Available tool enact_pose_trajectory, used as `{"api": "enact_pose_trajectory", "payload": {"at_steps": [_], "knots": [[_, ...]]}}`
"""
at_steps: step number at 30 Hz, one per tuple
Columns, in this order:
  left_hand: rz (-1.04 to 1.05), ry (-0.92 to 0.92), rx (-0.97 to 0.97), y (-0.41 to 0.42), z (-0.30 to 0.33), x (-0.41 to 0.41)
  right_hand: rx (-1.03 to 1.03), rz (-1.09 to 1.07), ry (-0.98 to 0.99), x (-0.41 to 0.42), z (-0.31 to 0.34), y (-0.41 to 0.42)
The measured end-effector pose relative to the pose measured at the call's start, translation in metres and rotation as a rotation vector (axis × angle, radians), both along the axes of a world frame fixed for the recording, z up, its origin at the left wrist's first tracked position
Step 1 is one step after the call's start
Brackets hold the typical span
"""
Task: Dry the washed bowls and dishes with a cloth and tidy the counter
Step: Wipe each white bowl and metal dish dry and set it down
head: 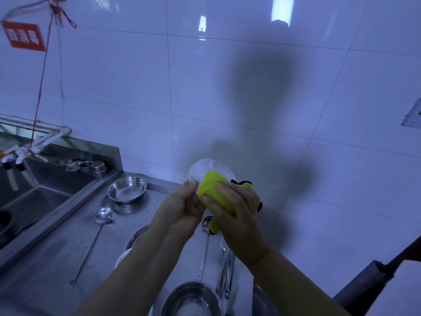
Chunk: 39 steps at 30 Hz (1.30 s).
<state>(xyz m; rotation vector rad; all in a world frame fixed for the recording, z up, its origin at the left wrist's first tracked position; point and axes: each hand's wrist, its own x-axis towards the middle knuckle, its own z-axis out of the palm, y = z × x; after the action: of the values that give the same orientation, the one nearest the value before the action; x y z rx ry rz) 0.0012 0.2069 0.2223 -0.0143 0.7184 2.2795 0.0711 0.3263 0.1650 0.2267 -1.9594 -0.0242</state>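
Note:
My left hand (182,205) grips the rim of a white bowl (206,167), held tilted above the steel counter (54,254). A yellow cloth (214,190) with black trim is bunched in my right hand (237,215), which presses it against the bowl. The cloth and both hands hide most of the bowl. A steel bowl (127,189) stands on the counter to the left. Another steel bowl (191,299) sits at the near edge beneath my arms. My left forearm partly covers a white dish (120,258).
A long steel ladle (102,216) lies on the counter at left. Another ladle (206,224) and several utensils (226,265) lie under my hands. A steel sink (34,197) with a tap (20,153) is at far left. The tiled wall (250,99) stands close behind.

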Motion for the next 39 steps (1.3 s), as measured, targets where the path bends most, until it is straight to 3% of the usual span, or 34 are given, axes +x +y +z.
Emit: {"api": "enact_pose_trajectory", "payload": {"at_steps": [6,15,17,22,27,30,32,35,37,39], "knots": [[0.032,-0.195,0.147,-0.001,0.003,0.003,-0.421,0.114,0.12,-0.003,0.007,0.011],[-0.071,-0.281,0.204,0.001,0.0,0.01,-0.097,-0.025,0.155,-0.008,-0.001,-0.008],[-0.087,-0.271,0.212,-0.001,-0.001,0.012,-0.151,0.014,0.162,-0.006,-0.001,-0.004],[-0.076,-0.236,0.218,-0.004,0.003,0.012,-0.518,0.146,0.098,0.001,0.008,-0.003],[0.069,0.016,0.019,-0.003,-0.003,0.012,-0.886,0.279,0.036,0.008,0.035,-0.001],[0.15,0.26,-0.176,-0.006,-0.001,0.014,-0.961,0.292,-0.057,0.013,0.047,0.004],[0.153,0.475,-0.358,-0.01,0.001,0.018,-0.919,0.287,-0.143,0.016,0.055,0.007],[0.153,0.734,-0.558,-0.009,0.0,0.024,-0.645,0.223,-0.259,0.017,0.065,0.005],[0.186,0.826,-0.612,-0.007,-0.002,0.025,-0.46,0.187,-0.35,0.017,0.067,0.0],[0.215,0.852,-0.606,-0.008,-0.002,0.024,-0.43,0.199,-0.442,0.018,0.071,-0.002]]}}
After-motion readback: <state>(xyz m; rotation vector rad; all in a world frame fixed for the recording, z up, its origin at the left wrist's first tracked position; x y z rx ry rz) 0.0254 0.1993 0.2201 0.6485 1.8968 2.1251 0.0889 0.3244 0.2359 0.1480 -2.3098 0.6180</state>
